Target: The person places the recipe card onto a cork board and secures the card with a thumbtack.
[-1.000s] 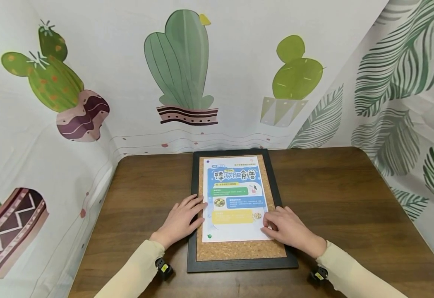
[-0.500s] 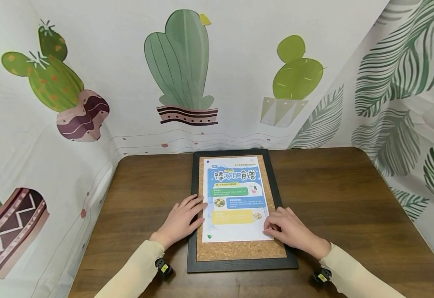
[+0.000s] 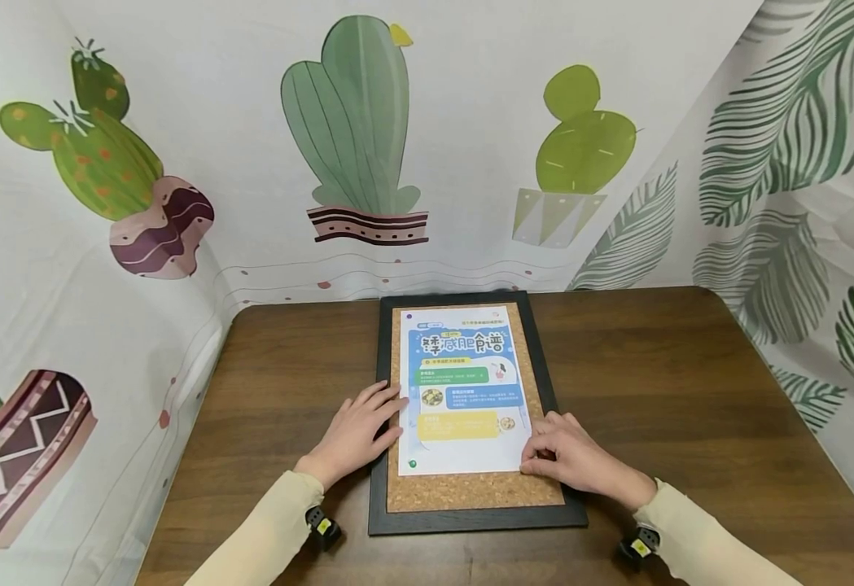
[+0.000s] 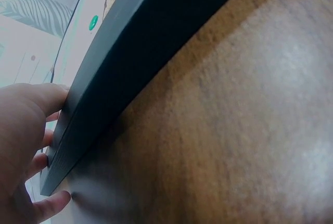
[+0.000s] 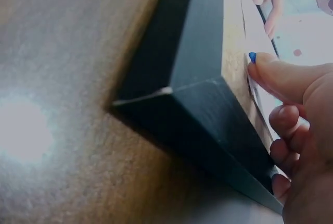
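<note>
A cork board [image 3: 470, 495] with a black frame lies on the table, and a printed paper sheet [image 3: 463, 457] lies on its cork. My left hand [image 3: 356, 427] rests over the frame's left side, fingers spread, with fingertips at the sheet's edge. At the sheet's lower right corner, my right hand [image 3: 569, 454] pinches a blue pushpin [image 5: 252, 56] between thumb and finger. Its point is hidden, so I cannot tell whether it is in the cork. A green pushpin [image 4: 93, 23] sits at the sheet's lower left corner, and a purple pushpin [image 3: 409, 317] at the upper left.
The brown wooden table [image 3: 690, 391] extends to both sides of the board. Behind it hangs a white cloth [image 3: 470, 122] printed with cacti and leaves. A small pinkish spot [image 3: 496, 314], perhaps another pin, shows at the sheet's upper right.
My right hand has shifted slightly right and down, bringing its fingertips to the sheet's lower right corner. The left hand and the board have stayed in place.
</note>
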`<state>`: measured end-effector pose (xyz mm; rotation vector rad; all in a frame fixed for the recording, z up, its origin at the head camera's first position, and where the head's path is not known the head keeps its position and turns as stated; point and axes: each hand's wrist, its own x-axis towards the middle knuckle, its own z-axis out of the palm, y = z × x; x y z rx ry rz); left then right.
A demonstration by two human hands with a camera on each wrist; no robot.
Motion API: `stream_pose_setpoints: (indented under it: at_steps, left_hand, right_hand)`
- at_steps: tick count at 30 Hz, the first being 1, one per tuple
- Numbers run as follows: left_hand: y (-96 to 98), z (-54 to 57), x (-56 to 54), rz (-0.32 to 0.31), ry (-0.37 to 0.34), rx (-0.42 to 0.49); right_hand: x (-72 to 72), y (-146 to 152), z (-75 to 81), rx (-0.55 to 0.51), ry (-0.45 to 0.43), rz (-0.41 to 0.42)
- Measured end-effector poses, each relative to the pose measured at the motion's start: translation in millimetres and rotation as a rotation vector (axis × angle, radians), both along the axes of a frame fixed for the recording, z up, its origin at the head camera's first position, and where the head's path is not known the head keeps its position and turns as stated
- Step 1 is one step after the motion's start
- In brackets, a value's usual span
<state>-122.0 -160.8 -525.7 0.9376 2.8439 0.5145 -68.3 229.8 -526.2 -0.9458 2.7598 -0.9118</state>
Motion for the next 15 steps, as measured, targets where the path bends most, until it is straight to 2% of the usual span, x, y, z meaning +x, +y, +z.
stream_pose_setpoints:
  at_steps: [5, 15]
  left_hand:
    - [0.1, -1.2, -0.6, -0.003, 0.01, -0.001]
    - [0.3, -2.0, 0.3, 0.001, 0.018, 0.002]
  right_hand:
    - [-2.9, 1.1, 2.4, 0.046, -0.034, -0.018]
    - [-5.5, 0.0, 8.2, 0.047, -0.061, -0.001]
